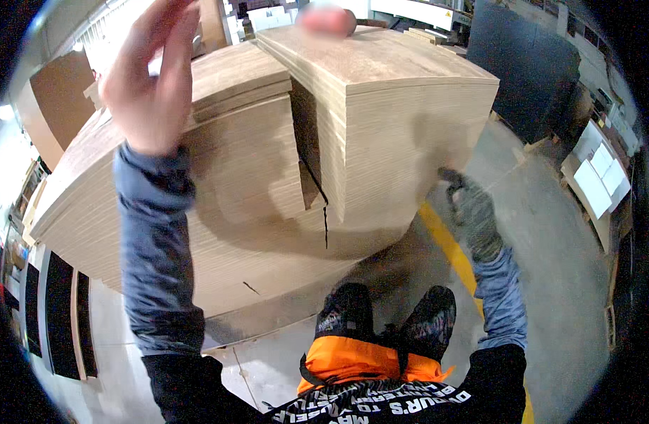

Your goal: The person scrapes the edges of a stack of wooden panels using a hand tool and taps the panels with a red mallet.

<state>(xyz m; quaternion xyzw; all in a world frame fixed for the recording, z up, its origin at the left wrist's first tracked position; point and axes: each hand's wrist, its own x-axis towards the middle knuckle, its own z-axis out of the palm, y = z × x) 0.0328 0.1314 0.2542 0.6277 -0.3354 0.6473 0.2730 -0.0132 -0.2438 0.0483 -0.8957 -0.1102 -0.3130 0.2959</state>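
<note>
My left hand (151, 92), bare and blurred, is raised over the left stack of wooden panels (247, 159). Its fingers reach upward, with a gap showing between thumb and fingers and nothing visible in them. At the right, my gloved right hand (473, 215) hangs beside the right stack of panels (402, 134), apart from it. Its fingers are loosely bent, one dark fingertip stands out, and no held thing shows. A narrow dark gap parts the two upper stacks. On top of the right one sits a blurred red rounded thing (326, 22) whose kind I cannot make out.
A yellow floor line (448, 244) runs past the stack's right side. Large dark panels (519, 67) stand at the back right, and white sheets (603, 177) lie farther right. Black panels (60, 314) lean at the lower left. My shoes (429, 318) are close to the stack's base.
</note>
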